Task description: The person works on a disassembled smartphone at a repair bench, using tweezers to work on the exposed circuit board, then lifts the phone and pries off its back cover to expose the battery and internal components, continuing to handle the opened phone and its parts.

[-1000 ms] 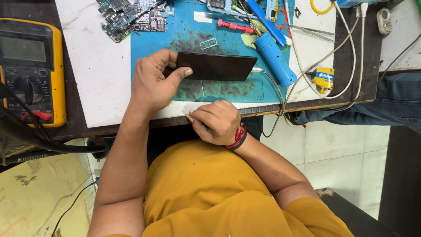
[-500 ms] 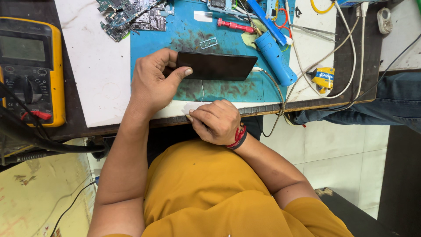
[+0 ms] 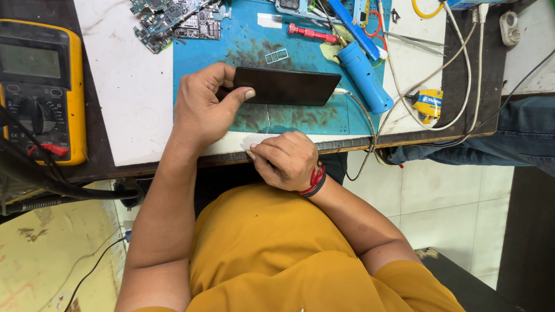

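Tabletop (image 3: 133, 98): white surface, dark worn edge, spanning nine to three o'clock. Blue work mat (image 3: 306, 118) at twelve. Floor (image 3: 445, 202): pale glossy tiles at four o'clock; yellowed, stained patch (image 3: 46, 254) at eight. Even, soft light.

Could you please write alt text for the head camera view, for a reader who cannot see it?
A person's left hand holds one end of a black phone lying on a blue work mat, while the right hand rests curled at the bench edge. A yellow multimeter sits far left, circuit boards above.
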